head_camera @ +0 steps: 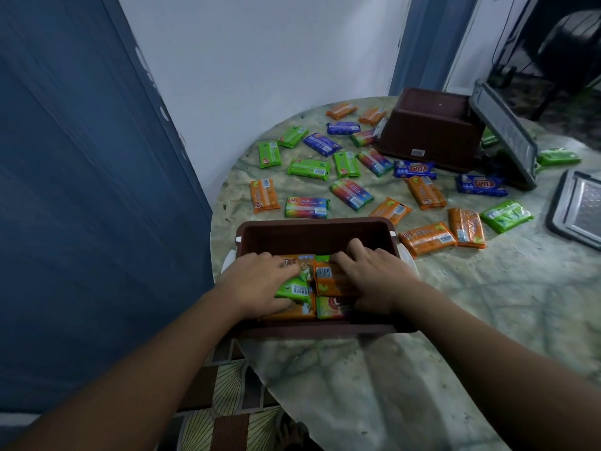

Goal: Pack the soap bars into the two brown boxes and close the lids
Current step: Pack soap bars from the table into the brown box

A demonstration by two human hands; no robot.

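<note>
Head view: both hands down inside near brown box [317, 234], left hand [260, 281] gripping green soap bar [294, 289], right hand [374, 278] flat, unclenched, pressing orange soap bar [327, 278].

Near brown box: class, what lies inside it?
The near brown box holds orange and green soap bars, with the left hand and right hand pressing on them. Anything beneath the hands and top bars is hidden.

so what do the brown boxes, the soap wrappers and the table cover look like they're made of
Near brown box: looks like moulded plastic, matte, with a rolled rim and smooth walls.
Far brown box, tipped: the same look, with a sticker on its side.
Soap bars: glossy printed film or coated paper; barcodes and glare show on them, which one is unclear.
Table cover: marbled sheet with creases, probably vinyl or oilcloth.
</note>
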